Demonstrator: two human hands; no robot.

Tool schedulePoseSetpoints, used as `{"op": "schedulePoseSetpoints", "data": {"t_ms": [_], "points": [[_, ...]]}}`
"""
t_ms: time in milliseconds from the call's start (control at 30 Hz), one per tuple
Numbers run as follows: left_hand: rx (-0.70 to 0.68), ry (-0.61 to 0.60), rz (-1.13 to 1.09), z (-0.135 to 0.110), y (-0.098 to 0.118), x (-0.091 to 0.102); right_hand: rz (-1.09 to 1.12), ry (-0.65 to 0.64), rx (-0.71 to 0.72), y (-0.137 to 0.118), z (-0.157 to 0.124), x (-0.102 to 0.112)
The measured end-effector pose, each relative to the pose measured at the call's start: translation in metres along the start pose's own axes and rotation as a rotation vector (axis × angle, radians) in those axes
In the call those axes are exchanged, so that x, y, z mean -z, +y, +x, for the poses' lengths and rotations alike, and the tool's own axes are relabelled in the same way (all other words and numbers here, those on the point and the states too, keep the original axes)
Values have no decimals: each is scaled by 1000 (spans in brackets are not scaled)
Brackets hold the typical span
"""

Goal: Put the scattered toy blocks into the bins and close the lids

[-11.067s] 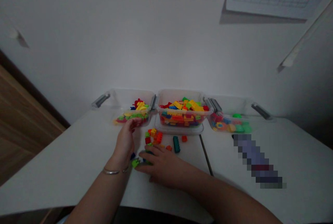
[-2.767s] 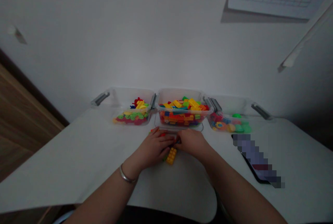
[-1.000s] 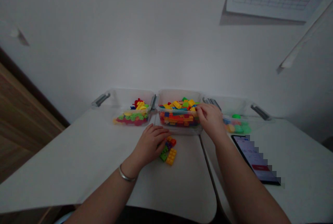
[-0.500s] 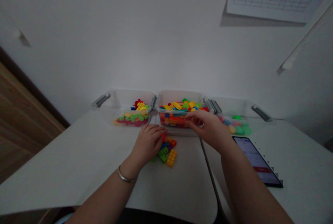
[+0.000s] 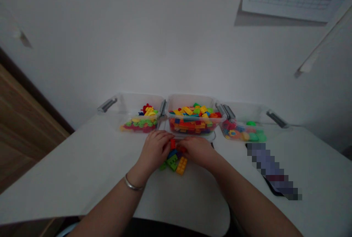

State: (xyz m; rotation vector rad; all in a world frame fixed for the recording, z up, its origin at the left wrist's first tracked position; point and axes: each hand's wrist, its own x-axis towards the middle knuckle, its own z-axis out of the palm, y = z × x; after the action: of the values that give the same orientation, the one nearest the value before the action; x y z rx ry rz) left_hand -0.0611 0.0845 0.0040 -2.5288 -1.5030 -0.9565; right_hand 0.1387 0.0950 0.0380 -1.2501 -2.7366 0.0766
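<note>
Right now your two hands meet over the clump [image 5: 176, 160] of joined bricks, which sits on the bench [image 5: 82, 163] just in front of the middle bin [image 5: 192, 98]. Your left hand [image 5: 154, 150] comes in from the left with its fingers [image 5: 165, 142] bent down onto the top of the clump, closed against it. Your right hand [image 5: 196, 150] does the same from the other side, fingers curled in and pressing on the bricks. A red brick [image 5: 172, 143] stands up between the two sets of fingertips. Nearer you, a green brick [image 5: 172, 162] and a yellow brick [image 5: 182, 166] stick out from under the hands, both flat on the bench. How the far side of the clump is held I cannot tell; your hands hide it.

A bracelet [image 5: 132, 185] rings your left wrist.

Behind the clump stand three clear bins in a row, side by side against the wall. The middle one is heaped with bricks, the left bin [image 5: 134, 99] holds a shallower layer of mixed pieces, and the right bin [image 5: 242, 106] holds rounder pieces, several of them green. To your right a phone [image 5: 271, 172] lies flat on the bench, well apart from the hands.
</note>
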Motion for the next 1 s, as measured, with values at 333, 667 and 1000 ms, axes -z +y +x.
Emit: {"op": "schedulePoseSetpoints", "data": {"t_ms": [333, 667, 1000], "points": [[-2, -6, -4, 0, 1, 1, -42, 20, -129, 2, 0, -3], [-18, -1, -25, 1, 2, 3, 161, 214, -143, 12, -13, 41], [-25, 5, -23, 1, 4, 5, 302, 1057, -289, 50, -13, 43]]}}
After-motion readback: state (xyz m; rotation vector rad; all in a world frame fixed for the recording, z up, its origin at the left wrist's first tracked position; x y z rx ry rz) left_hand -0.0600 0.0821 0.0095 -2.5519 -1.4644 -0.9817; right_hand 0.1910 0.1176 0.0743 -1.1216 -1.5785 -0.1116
